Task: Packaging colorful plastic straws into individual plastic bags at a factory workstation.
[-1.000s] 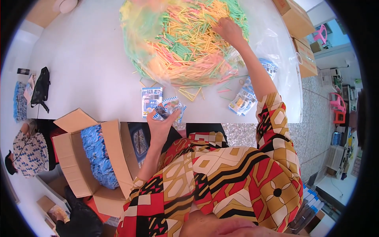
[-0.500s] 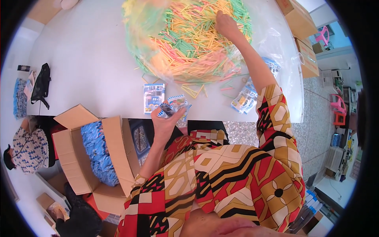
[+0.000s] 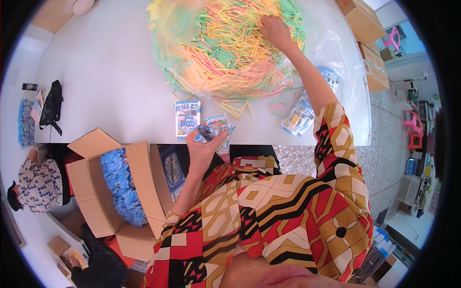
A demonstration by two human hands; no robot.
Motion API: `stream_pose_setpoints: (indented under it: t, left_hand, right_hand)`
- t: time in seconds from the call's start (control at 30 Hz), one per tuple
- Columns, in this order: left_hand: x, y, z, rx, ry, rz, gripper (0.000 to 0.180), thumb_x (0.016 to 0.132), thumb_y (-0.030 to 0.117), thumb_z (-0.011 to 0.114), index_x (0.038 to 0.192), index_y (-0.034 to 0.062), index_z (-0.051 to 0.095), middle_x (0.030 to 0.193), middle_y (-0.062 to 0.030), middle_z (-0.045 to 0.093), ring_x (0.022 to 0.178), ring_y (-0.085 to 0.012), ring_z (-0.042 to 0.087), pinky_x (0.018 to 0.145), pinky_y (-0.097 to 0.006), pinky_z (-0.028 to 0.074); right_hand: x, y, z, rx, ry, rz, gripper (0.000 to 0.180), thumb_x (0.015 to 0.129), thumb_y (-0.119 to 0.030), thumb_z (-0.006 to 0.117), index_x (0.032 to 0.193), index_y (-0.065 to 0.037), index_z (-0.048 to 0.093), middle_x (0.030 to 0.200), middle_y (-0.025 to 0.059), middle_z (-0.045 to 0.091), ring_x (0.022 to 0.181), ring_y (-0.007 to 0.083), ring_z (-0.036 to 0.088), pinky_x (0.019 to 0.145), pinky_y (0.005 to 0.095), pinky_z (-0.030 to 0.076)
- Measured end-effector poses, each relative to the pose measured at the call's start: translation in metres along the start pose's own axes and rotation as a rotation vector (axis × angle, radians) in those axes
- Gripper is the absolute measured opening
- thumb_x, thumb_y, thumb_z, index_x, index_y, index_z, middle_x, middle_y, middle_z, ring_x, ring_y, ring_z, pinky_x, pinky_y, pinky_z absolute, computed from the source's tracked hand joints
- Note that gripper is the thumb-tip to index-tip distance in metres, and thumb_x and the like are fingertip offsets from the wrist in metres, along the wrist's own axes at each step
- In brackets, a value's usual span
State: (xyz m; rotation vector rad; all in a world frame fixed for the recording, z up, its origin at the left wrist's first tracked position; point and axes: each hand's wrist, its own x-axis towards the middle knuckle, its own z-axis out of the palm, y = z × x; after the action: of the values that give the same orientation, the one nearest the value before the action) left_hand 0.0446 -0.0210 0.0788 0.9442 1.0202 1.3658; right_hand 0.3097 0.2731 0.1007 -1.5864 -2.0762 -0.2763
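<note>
My left hand (image 3: 202, 148) is closed on a small blue-and-white plastic packet (image 3: 216, 127), held with its mouth open above the table's near edge. Beside it, a flat packet (image 3: 187, 119) of the same kind lies on the table. My right hand (image 3: 277, 31) reaches far forward over a heap of thin pink, yellow and green sticks (image 3: 225, 33) in a large clear plastic bag (image 3: 192, 86). Its fingers are curled down at the sticks; whatever lies between the fingertips is hidden. Under my right forearm are more blue-and-white packets (image 3: 300, 117).
Loose sticks (image 3: 236, 109) lie on the white table (image 3: 105, 96) before the bag. At left below the table, an open carton (image 3: 139, 177) holds many blue packets (image 3: 122, 187). A black bag (image 3: 52, 105) lies at the table's left. Cartons (image 3: 374, 67) stand at right; other people sit at left.
My right hand has shifted slightly to the left among the sticks, and its fingers look more curled. The left hand still holds the packet in nearly the same place.
</note>
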Motion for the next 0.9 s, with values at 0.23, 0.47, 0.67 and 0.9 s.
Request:
stream_pose_setpoints:
  t: [0.23, 0.47, 0.67, 0.9]
  left_hand:
    - [0.000, 0.001, 0.009, 0.032, -0.005, -0.007, 0.019, 0.076, 0.002, 0.071, 0.094, -0.0019, 0.065, 0.084, -0.0014, 0.065, 0.071, -0.0056, 0.056, 0.066, -0.020, 0.045]
    - [-0.003, 0.003, 0.028, 0.033, 0.032, -0.030, 0.021, 0.076, -0.001, 0.070, 0.096, -0.0029, 0.064, 0.087, -0.0041, 0.066, 0.075, -0.0081, 0.060, 0.069, -0.021, 0.047]
    - [-0.005, 0.003, 0.039, -0.016, 0.049, 0.001, 0.024, 0.075, -0.004, 0.070, 0.098, -0.0033, 0.063, 0.089, -0.0058, 0.065, 0.078, -0.0103, 0.062, 0.073, -0.023, 0.049]
    - [-0.010, 0.002, 0.049, -0.002, 0.064, -0.011, 0.025, 0.074, -0.004, 0.070, 0.098, -0.0036, 0.063, 0.090, -0.0058, 0.065, 0.079, -0.0112, 0.062, 0.074, -0.024, 0.049]
  right_hand:
    - [-0.004, -0.004, 0.004, -0.075, 0.128, -0.054, 0.018, 0.078, -0.010, 0.051, 0.095, -0.005, 0.053, 0.092, 0.0148, 0.061, 0.094, 0.0347, 0.056, 0.080, 0.0448, 0.045]
    - [-0.007, 0.013, 0.016, 0.136, 0.318, -0.113, 0.020, 0.081, -0.007, 0.050, 0.100, -0.002, 0.048, 0.091, 0.0202, 0.060, 0.094, 0.0387, 0.055, 0.078, 0.0470, 0.044]
    - [0.001, 0.028, 0.008, 0.580, 0.141, 0.135, 0.014, 0.089, -0.011, 0.048, 0.098, -0.002, 0.045, 0.081, 0.0173, 0.058, 0.077, 0.0353, 0.059, 0.066, 0.0420, 0.046]
    - [0.013, 0.059, -0.007, 1.119, 0.106, 0.354, 0.018, 0.090, -0.019, 0.054, 0.080, -0.007, 0.047, 0.058, -0.0020, 0.042, 0.052, 0.0079, 0.041, 0.046, 0.0276, 0.036]
